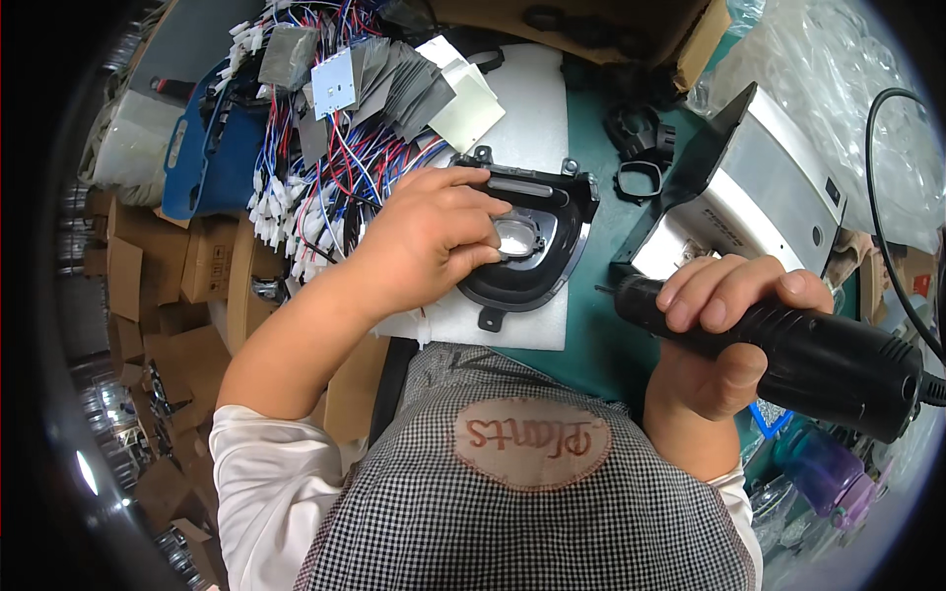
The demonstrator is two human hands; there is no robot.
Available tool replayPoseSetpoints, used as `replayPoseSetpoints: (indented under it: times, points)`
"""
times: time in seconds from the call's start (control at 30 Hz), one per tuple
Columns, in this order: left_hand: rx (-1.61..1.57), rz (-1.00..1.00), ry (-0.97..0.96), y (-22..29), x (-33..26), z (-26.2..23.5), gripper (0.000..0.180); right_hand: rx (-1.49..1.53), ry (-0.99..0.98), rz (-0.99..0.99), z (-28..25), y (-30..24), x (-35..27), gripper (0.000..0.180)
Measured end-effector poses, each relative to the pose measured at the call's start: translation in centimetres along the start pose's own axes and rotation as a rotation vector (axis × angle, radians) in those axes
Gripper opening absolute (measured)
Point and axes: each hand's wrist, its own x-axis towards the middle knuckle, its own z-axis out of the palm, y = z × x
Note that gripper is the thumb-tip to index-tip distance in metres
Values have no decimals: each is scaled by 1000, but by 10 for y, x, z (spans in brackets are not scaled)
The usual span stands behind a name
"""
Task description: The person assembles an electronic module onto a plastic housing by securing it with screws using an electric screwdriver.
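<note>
My left hand [424, 236] rests on a black plastic housing [552, 241] lying on a white foam pad [532, 118], with fingers pressing a small shiny round part [514, 236] into its middle. My right hand [724, 325] grips a black electric screwdriver [818, 360], held level to the right of the housing with its tip pointing left, a short way off the housing. A cable runs from the tool's rear end.
A tangle of red, blue and white wires with small grey plates [335, 108] lies at the back left. Black plastic rings [641, 158] sit behind the pad, a grey machine [769, 187] stands right, cardboard boxes [197, 266] pile at left.
</note>
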Motion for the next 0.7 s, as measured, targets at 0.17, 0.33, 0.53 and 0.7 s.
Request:
replayPoseSetpoints:
  times: [0.17, 0.33, 0.53, 0.7]
  points:
    - [76, -61, 81, 14, -9, 10, 16, 28, 24, -2, 5, 1, 0, 50]
    - [103, -26, 98, 13, -11, 11, 16, 108, 89, -10, 11, 1, -3, 51]
    - [137, 7, 125, 18, -12, -18, 25, 169, 126, -15, 11, 2, -6, 53]
    - [378, -14, 342, -15, -5, -70, 36, 130, 95, -26, 7, 3, -6, 51]
